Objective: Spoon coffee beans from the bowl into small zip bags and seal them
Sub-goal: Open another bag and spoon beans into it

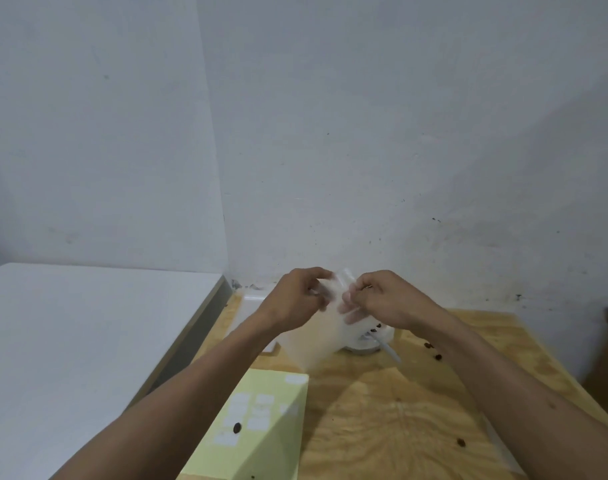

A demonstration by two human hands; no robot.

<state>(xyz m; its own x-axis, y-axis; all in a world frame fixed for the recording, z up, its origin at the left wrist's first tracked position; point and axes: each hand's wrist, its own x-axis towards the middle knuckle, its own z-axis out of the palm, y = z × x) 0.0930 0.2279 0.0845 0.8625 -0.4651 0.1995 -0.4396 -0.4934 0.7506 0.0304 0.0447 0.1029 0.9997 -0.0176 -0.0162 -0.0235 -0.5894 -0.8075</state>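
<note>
Left hand (pixel 297 299): up over the table (pixel 382 410), fingers curled, pinching the bag's top edge.
Right hand (pixel 382 299): fingers pinched shut on the same edge, opposite side.
Bag (pixel 316 337): clear, hanging between both hands, blurred.
Bowl (pixel 368 341): white, behind the bag, beans (pixel 376 328) inside, spoon (pixel 389 349) handle sticking out.
Loose beans (pixel 437 357): scattered on the wood.
</note>
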